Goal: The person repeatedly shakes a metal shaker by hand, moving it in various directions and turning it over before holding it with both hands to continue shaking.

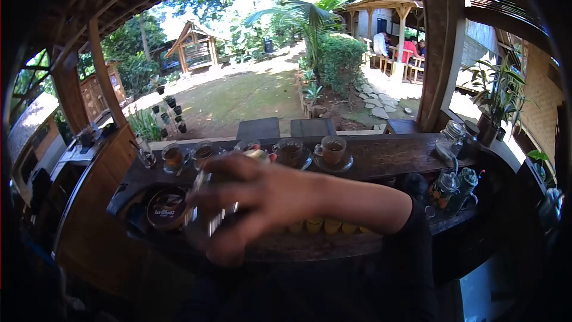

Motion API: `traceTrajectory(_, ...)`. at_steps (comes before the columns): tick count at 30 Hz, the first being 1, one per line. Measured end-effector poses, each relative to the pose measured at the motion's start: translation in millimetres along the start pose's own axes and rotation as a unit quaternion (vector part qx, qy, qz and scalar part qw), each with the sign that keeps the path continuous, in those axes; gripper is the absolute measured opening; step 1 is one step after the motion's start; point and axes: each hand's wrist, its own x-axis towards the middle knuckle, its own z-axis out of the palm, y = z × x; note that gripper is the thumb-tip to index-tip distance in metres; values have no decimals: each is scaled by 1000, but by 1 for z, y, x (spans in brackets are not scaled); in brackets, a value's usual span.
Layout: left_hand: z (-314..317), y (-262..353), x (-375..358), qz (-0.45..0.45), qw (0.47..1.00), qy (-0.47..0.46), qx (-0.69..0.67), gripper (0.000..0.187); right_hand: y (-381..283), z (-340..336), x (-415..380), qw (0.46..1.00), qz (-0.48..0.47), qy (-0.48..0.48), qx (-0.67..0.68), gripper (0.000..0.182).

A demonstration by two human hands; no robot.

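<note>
Left hand: it cannot be made out, so I cannot tell how it is posed.
Slim glass (146, 155): one, at the far left of the worktop (390, 158).
Round tin (167, 210): one, lettered on top, near the left end, just left of the held thing.
Glassy object (208, 217): one, blurred, over the near left part of the worktop; its glints suggest glass or shiny metal, but I cannot tell which.
Right hand (253, 194): fingers spread and curved around the glassy object, apparently gripping it between fingers and thumb; the blur hides the exact contact. A good hold here, I judge, is firm but not squeezing, with the object level and the wrist high enough to clear the tin and the cups. Slower travel would suit a smooth, slippery surface.
Glass cups (331, 150): five, in a row along the far side; the middle one is partly behind the hand. At least the two rightmost stand on saucers.
Yellow items (314, 225): at least five, in a row below the forearm and partly hidden by it. The elbow is best held up, clear of them.
People (380, 45): about three, under the far shelter.
Glass jars (445, 183): at least three, at the right end; dark shapes beside them defy counting.
</note>
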Motion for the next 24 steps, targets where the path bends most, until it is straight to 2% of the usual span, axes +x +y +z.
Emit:
traceTrajectory(1, 4, -1, 7, -25, 998, 49, -15, 63, -30, -9, 10, 995, -80, -12, -61, 36)
traceTrajectory(2, 11, -3, 13, 8, 990, -122, 68, 60, -65, -8, 13, 992, -104, -43, -62, 34)
traceTrajectory(3, 19, -6, 19, 44, 945, -291, 144, 57, -88, -10, 14, 987, -128, -75, -62, 32)
traceTrajectory(4, 27, -13, 30, 79, 904, -379, 181, 54, -91, -17, 8, 987, -119, -82, -71, 32)
traceTrajectory(5, 28, -25, 35, 73, 903, -387, 172, 54, -94, -25, 3, 993, -93, -70, -17, 32)
traceTrajectory(6, 28, -38, 35, 36, 962, -261, 70, 53, -96, -34, -1, 995, -67, -57, 37, 33)
traceTrajectory(7, 30, -54, 35, -4, 992, -124, -32, 53, -87, -47, -13, 998, -6, -56, -9, 37)
traceTrajectory(8, 57, -86, 38, 126, 991, 10, 49, 47, -67, -59, -31, 997, -16, -25, -75, 42)
traceTrajectory(9, 22, -97, 70, -73, 931, 24, -356, 44, -56, -61, -56, 993, 75, 2, -91, 52)
traceTrajectory(10, -14, -106, 85, -83, 981, 22, -172, 43, -61, -67, -81, 969, 221, 3, -115, 62)
traceTrajectory(11, -21, -113, 95, -86, 996, 16, 17, 43, -61, -68, -112, 944, 304, 115, -65, 71)
traceTrajectory(12, -3, -120, 96, -120, 993, 17, -1, 41, -75, -72, -118, 917, 337, 211, -39, 62)
traceTrajectory(13, 21, -126, 97, -153, 988, 14, -15, 40, -91, -83, -111, 931, 277, 220, -88, 66)
traceTrajectory(14, 32, -132, 98, -114, 989, -65, 68, 44, -119, -100, -96, 942, 256, 161, -143, 67)
traceTrajectory(15, 50, -136, 102, -153, 985, -72, 26, 55, -149, -110, -93, 956, 238, 127, -119, 65)
traceTrajectory(16, 63, -142, 103, -142, 980, -130, 56, 63, -155, -101, -80, 961, 83, 209, -163, 57)
traceTrajectory(17, 75, -149, 105, -128, 970, -188, 85, 71, -188, -99, -69, 948, 110, 185, -236, 52)
traceTrajectory(18, 91, -151, 107, -114, 947, -258, 153, 75, -215, -82, -81, 911, 213, 267, -233, 49)
traceTrajectory(19, 89, -169, 119, -91, 940, -274, 184, 72, -204, -90, -86, 920, 114, 273, -255, 58)
traceTrajectory(21, 93, -208, 142, -228, 962, -120, 84, 66, -225, -115, -120, 875, 306, 210, -309, 64)
traceTrajectory(22, 77, -240, 164, -288, 952, -99, 37, 59, -215, -128, -141, 841, 303, 207, -398, 77)
traceTrajectory(23, 49, -268, 178, -394, 917, -53, 19, 54, -211, -140, -155, 799, 297, 199, -483, 91)
traceTrajectory(24, 64, -275, 168, -391, 919, -36, 45, 54, -224, -137, -154, 764, 368, 257, -463, 97)
